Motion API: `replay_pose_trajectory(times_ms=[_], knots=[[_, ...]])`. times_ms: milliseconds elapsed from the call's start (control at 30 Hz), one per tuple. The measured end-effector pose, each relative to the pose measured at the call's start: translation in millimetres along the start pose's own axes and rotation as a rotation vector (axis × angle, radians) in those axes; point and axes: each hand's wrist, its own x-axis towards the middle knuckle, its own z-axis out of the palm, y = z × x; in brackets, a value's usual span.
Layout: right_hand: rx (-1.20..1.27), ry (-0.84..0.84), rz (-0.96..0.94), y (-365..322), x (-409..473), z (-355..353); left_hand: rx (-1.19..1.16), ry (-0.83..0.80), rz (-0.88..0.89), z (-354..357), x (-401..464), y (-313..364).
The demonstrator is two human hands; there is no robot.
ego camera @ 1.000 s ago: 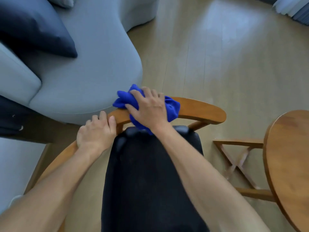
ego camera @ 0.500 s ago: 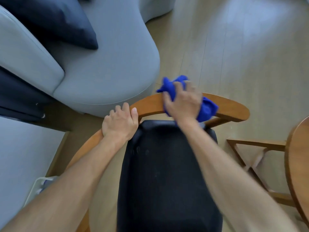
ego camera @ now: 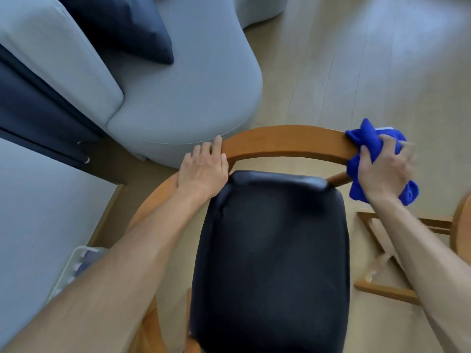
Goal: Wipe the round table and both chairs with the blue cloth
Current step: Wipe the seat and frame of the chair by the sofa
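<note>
Blue cloth point(ego camera: 367, 141) sat bunched in my right hand point(ego camera: 384, 169), gripped over the chair's wooden back rail point(ego camera: 285, 141) end at 3 o'clock, while my left hand point(ego camera: 204, 169) clasped the rail at 9 to steady it.

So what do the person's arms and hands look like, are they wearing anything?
Both forearms are bare, with no sleeves in view. The left hand and the right hand wear no gloves. I see no rings, watch or bracelets, though the right hand is a bit blurred.
</note>
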Motion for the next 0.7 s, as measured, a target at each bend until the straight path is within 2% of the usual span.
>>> replay_pose_trajectory(times_ms=[67, 100, 167, 233, 300, 367, 433, 500, 600, 700], knots=[[0.171, 0.084, 0.013, -9, -40, 1, -0.005, -0.001, -0.018, 1, -1, 1], [0.26, 0.087, -0.042, -21, -68, 5, -0.024, -0.004, -0.021, 2, 0, 1], [0.374, -0.047, -0.224, -49, -124, 28, -0.072, -0.021, -0.021, 1, 4, -2], [0.411, -0.3, -0.363, -82, -161, 65, -0.086, -0.024, -0.012, 3, 7, -4], [0.246, -0.505, -0.512, -109, -179, 107, -0.035, 0.039, -0.004, 8, 6, -5], [-0.003, -0.593, -0.682, -114, -188, 143, 0.038, 0.111, -0.001, 14, 5, 0], [-0.072, -0.6, -0.727, -108, -194, 163, 0.085, 0.15, -0.011, 18, 9, 3], [-0.033, -0.542, -0.731, -102, -204, 166, 0.105, 0.15, -0.026, 19, 10, 5], [0.121, -0.405, -0.741, -100, -223, 160, 0.122, 0.155, -0.021, 19, 9, 6], [0.292, -0.409, -0.881, -73, -275, 141, 0.103, 0.144, -0.016, 15, 10, 6]])
